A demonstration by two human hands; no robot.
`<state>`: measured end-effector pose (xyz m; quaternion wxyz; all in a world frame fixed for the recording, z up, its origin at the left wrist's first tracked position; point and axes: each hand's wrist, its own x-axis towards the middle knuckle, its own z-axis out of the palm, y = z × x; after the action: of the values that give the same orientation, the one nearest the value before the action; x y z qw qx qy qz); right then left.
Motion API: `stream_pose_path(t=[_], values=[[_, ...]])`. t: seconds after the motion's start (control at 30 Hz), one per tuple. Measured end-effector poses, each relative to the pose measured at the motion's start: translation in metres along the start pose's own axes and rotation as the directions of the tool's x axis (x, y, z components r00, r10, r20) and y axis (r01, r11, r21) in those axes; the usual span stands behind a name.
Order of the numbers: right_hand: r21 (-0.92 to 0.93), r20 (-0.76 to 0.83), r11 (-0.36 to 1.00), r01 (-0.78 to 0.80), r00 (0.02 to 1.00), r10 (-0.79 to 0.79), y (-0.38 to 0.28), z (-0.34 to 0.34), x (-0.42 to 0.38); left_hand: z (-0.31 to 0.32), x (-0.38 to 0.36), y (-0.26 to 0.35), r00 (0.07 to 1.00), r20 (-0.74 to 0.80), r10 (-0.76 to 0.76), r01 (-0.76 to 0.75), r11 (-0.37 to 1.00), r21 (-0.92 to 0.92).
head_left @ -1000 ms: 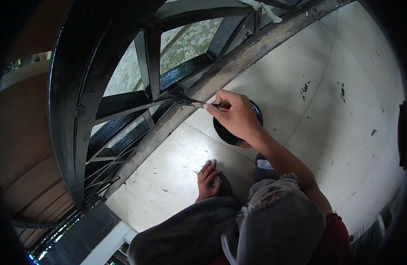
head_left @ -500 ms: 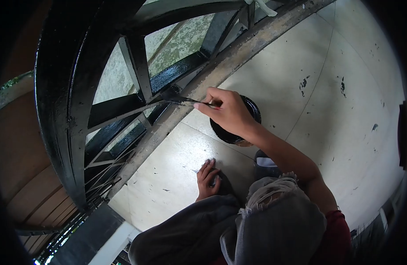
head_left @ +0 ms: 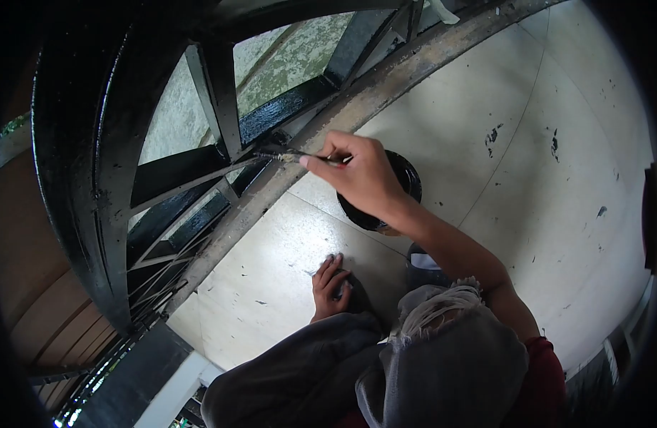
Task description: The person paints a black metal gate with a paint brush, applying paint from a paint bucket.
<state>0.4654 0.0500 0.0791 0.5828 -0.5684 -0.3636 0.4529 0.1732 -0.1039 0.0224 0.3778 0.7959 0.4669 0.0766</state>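
Note:
My right hand is closed on the handle of a thin paintbrush. The dark bristles touch or lie very near the lower bars of a black metal frame, parts of which shine as if wet. Partly under my right hand and forearm stands a round black container on the floor. My left hand rests on the pale floor, fingers somewhat spread, with a dark smudge near the thumb; nothing is visibly held in it.
A worn, stained ledge runs diagonally under the frame. Pale floor tiles carry dark paint spots. Brown curved panels lie at the left. Grey cloth covers part of the lower view.
The frame and ledge have shifted slightly in view. My right hand and the brush have moved a little left and up, and the bristles sit at a slightly different spot by the bars.

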Motion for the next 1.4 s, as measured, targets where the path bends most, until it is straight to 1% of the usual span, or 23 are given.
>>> stream_pose_path(t=[0.1, 0.13, 0.17, 0.23, 0.27, 0.37, 0.43, 0.5, 0.53, 0.57, 0.63, 0.7, 0.77, 0.8, 0.9, 0.93, 1.03, 1.07, 1.17, 1.2, 1.3, 1.33, 1.4], values=[[-0.045, 0.026, 0.999, -0.029, 0.999, 0.030, -0.005, -0.012, -0.020, -0.004, 0.000, -0.002, 1.000, 0.012, 0.007, -0.007, 1.000, -0.002], [-0.012, 0.020, 0.997, -0.073, 0.997, 0.073, -0.005, -0.017, -0.022, -0.003, 0.000, -0.002, 1.000, 0.007, 0.004, -0.004, 1.000, 0.001], [-0.013, 0.024, 0.997, -0.077, 0.997, 0.078, -0.002, -0.015, -0.017, -0.001, -0.001, -0.001, 1.000, 0.003, -0.003, 0.003, 1.000, 0.004], [0.000, -0.097, 0.999, 0.039, 0.995, -0.039, 0.004, -0.003, -0.003, -0.001, -0.005, 0.000, 1.000, 0.006, -0.013, 0.013, 1.000, -0.004], [0.040, -0.059, 0.998, 0.050, 0.997, -0.047, 0.002, 0.006, -0.001, -0.001, -0.001, 0.000, 1.000, 0.000, -0.003, 0.003, 1.000, -0.008], [0.002, -0.019, 0.999, 0.046, 0.999, -0.046, 0.003, 0.002, -0.022, -0.001, 0.000, 0.000, 1.000, 0.005, -0.005, 0.005, 1.000, -0.009], [0.025, -0.020, 1.000, 0.009, 1.000, -0.008, -0.001, -0.009, -0.022, -0.003, 0.003, 0.001, 1.000, 0.001, 0.003, -0.003, 1.000, -0.007], [-0.057, -0.111, 0.998, 0.015, 0.994, -0.021, -0.002, -0.009, -0.010, -0.001, -0.002, 0.003, 1.000, 0.000, -0.007, 0.007, 1.000, -0.004], [0.033, -0.086, 0.998, -0.052, 0.995, 0.054, -0.002, -0.001, -0.003, -0.001, -0.002, 0.003, 1.000, 0.001, -0.008, 0.008, 1.000, -0.004], [0.040, -0.080, 0.998, -0.046, 0.996, 0.050, -0.004, 0.005, -0.003, -0.001, 0.000, 0.002, 1.000, -0.002, -0.007, 0.007, 1.000, -0.003], [0.023, -0.051, 0.999, 0.028, 0.998, -0.027, -0.010, 0.016, -0.011, -0.001, -0.001, 0.002, 1.000, -0.010, -0.010, 0.010, 1.000, -0.004], [0.035, -0.038, 0.999, 0.024, 0.999, -0.023, -0.008, 0.003, -0.021, -0.002, 0.001, 0.002, 1.000, 0.003, -0.002, 0.002, 1.000, -0.008], [-0.021, -0.068, 0.998, -0.065, 0.996, 0.063, -0.006, -0.007, -0.026, -0.003, 0.002, 0.002, 1.000, -0.003, -0.007, 0.007, 1.000, -0.008], [-0.021, -0.065, 0.997, -0.072, 0.995, 0.071, -0.003, -0.002, -0.029, -0.002, 0.000, 0.004, 1.000, -0.007, -0.011, 0.011, 1.000, -0.006], [0.044, -0.130, 0.983, 0.176, 0.977, -0.169, 0.001, 0.022, -0.025, 0.000, -0.001, -0.001, 1.000, -0.008, 0.017, -0.017, 1.000, 0.019], [0.048, -0.124, 0.993, 0.108, 0.987, -0.102, -0.002, 0.016, -0.036, 0.000, -0.001, -0.001, 1.000, -0.004, 0.014, -0.014, 1.000, 0.007], [0.072, -0.184, 0.995, 0.066, 0.982, -0.051, 0.008, 0.008, -0.040, 0.001, -0.001, 0.000, 1.000, -0.010, -0.001, 0.001, 1.000, -0.002], [0.030, -0.204, 0.997, 0.074, 0.977, -0.067, 0.013, 0.010, -0.034, 0.001, -0.005, 0.002, 1.000, -0.007, -0.011, 0.011, 1.000, -0.004], [0.046, -0.151, 0.994, 0.103, 0.984, -0.095, -0.003, 0.028, -0.025, 0.001, 0.001, 0.002, 1.000, -0.010, -0.003, 0.003, 1.000, 0.002], [0.056, -0.164, 0.988, 0.147, 0.977, -0.136, -0.002, 0.033, -0.032, 0.002, 0.000, -0.001, 1.000, -0.010, 0.012, -0.012, 1.000, 0.010], [0.081, -0.154, 0.986, 0.145, 0.979, -0.131, 0.006, 0.014, -0.049, -0.001, -0.001, -0.002, 1.000, 0.002, 0.022, -0.022, 1.000, 0.022], [0.035, -0.174, 0.992, 0.120, 0.978, -0.112, 0.009, 0.008, -0.050, 0.000, -0.001, -0.001, 1.000, 0.006, 0.008, -0.008, 1.000, 0.021], [0.041, -0.160, 0.994, 0.104, 0.982, -0.096, 0.014, 0.013, -0.036, 0.000, -0.004, -0.001, 1.000, 0.001, 0.006, -0.006, 1.000, 0.020]])
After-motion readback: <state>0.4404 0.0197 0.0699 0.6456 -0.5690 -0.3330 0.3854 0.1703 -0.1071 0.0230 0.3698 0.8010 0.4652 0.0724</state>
